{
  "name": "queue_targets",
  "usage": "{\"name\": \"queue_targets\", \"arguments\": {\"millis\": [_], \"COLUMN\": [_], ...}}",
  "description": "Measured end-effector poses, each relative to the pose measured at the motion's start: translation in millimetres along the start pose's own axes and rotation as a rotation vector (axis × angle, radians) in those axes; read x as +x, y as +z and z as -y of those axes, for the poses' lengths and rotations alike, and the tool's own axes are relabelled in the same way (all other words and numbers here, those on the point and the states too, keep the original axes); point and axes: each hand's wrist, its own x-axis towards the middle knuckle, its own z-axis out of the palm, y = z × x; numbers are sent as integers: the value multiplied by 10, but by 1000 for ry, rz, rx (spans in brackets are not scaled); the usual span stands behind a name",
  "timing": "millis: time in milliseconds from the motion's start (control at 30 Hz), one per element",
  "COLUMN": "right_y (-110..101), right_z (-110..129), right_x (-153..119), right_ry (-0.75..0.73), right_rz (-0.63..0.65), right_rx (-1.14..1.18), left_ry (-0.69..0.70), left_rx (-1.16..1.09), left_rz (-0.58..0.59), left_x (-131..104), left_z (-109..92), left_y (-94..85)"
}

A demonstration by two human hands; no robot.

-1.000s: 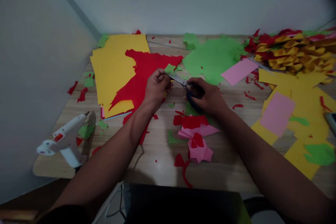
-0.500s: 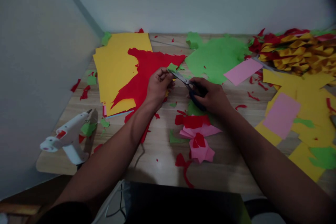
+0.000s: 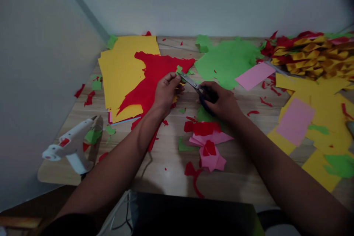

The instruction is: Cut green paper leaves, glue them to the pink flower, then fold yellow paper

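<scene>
My left hand (image 3: 167, 90) pinches a small piece of green paper (image 3: 179, 69) between thumb and fingers, above the red paper (image 3: 155, 73). In my right hand (image 3: 219, 99) is a pair of scissors (image 3: 193, 83) with dark handles, its blade tips at the green piece by my left fingertips. The blades look nearly closed. Below my hands lie a folded pink paper shape (image 3: 211, 138), a pink paper star (image 3: 212, 160) with a red scrap on it, and a curled red strip (image 3: 197, 180).
A white glue gun (image 3: 72, 142) rests at the left edge. Yellow sheets (image 3: 124, 70) lie under the red paper. Green paper (image 3: 226, 62) spreads at the back, pink rectangles (image 3: 256, 76) and yellow cutouts (image 3: 326, 107) to the right. Folded yellow strips (image 3: 312, 57) pile up back right.
The green piece at my left fingertips looks smaller and differently angled against the scissors. Both hands have stayed nearly in place.
</scene>
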Motion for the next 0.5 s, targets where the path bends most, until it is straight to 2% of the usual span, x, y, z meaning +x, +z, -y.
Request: {"name": "queue_targets", "arguments": {"millis": [200, 400, 500], "right_y": [18, -1, -3], "right_z": [60, -42, -60], "right_x": [-21, -4, -4], "right_ry": [-28, -5, 1], "right_rz": [6, -91, -94], "right_rx": [-6, 106, 92], "left_ry": [-10, 21, 24], "left_rx": [-50, -35, -43], "left_rz": [-20, -26, -16], "left_x": [7, -13, -21], "left_z": [16, -3, -5], "left_y": [-7, 18, 23]}}
